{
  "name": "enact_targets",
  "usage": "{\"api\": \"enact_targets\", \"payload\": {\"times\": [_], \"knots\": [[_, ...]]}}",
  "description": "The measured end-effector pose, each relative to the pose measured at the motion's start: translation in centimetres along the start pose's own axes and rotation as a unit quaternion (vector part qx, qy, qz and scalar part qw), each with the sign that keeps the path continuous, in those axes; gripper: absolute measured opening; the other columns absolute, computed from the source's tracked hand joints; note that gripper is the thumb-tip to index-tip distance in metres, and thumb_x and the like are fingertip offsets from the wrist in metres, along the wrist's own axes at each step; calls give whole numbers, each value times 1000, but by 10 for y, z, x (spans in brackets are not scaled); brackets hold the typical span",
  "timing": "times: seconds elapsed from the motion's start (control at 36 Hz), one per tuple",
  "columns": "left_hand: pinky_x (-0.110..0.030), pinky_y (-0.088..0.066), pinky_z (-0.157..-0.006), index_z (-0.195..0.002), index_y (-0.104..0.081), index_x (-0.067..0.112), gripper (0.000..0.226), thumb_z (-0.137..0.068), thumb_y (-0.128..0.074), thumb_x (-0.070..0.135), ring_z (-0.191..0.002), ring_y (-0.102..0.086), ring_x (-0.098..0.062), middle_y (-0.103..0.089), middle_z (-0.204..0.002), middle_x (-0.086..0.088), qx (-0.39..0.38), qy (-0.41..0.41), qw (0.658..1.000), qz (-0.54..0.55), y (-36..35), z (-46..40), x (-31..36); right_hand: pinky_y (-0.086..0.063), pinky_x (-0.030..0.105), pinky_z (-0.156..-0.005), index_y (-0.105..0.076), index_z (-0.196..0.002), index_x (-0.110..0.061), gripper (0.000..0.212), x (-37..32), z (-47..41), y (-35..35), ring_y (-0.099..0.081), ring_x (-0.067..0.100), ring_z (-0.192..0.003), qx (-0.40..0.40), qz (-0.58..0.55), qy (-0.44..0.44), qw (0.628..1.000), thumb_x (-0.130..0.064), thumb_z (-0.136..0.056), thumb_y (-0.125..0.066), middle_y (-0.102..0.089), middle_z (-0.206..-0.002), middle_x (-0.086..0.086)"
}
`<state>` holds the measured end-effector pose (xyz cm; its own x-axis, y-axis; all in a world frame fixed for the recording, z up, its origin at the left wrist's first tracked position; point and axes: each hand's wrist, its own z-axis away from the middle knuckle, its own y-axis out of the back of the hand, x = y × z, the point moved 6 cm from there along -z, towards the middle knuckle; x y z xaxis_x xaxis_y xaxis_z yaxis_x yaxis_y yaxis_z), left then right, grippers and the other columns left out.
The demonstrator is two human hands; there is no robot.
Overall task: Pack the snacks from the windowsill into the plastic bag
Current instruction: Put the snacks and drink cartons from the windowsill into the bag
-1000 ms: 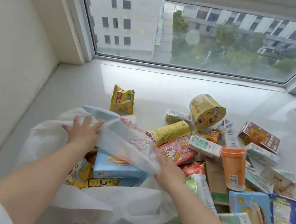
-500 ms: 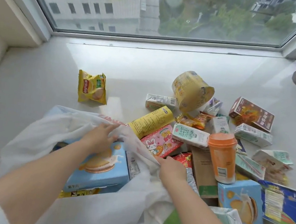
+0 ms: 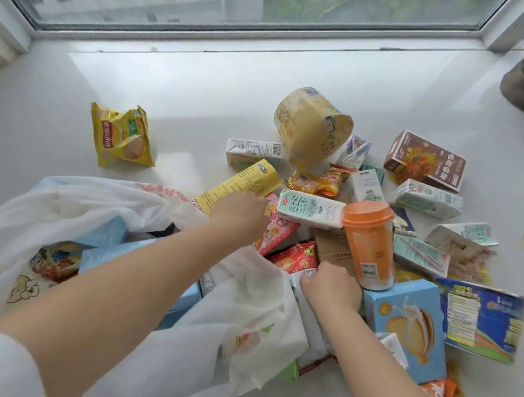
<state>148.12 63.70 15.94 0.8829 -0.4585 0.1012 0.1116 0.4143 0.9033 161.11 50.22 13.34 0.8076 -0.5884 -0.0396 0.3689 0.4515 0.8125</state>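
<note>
Two hands work: left hand (image 3: 238,217) closes its grip on the yellow tube (image 3: 238,186), whose long axis runs far-right; right hand (image 3: 332,286) pinches the bag (image 3: 250,285) rim.

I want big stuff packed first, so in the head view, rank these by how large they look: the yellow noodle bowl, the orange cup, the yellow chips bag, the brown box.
1. Noodle bowl
2. Brown box and chips bag: look alike, unranked
3. Orange cup: looks smallest, though its nearness to the camera makes it unsure
</note>
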Motion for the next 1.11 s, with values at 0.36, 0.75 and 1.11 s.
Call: {"api": "enact_targets", "payload": {"times": [0.36,0.75,1.11], "knots": [[-42,-27,-108,-147,3,26,111,-72,-76,44,-131,-28,-35,-21,-146,-18,-54,113,992,14,-93,-4,-3,-45,34,-79,-38,-131,-10,59,-6,-4,-29,-50,25,-114,-38,-12,3,999,-46,-88,-55,-59,-118,9],[-43,-37,-101,-148,8,39,121,-63,-78,45,-122,-35,-33,-29,-135,-13,-56,175,955,231,-81,13,-8,-48,33,-76,-45,-117,-14,62,-1,-11,-26,-61,28,-104,-28,-104,-29,994,-46,-72,-74,-62,-113,8],[-27,-34,-101,-150,-6,32,118,-58,-77,48,-118,-37,-9,-33,-123,1,255,12,839,480,52,110,-27,-39,29,-63,-48,-118,-19,59,-12,62,70,-63,29,-90,235,-176,103,950,-47,-73,-71,-65,-99,4]]}}
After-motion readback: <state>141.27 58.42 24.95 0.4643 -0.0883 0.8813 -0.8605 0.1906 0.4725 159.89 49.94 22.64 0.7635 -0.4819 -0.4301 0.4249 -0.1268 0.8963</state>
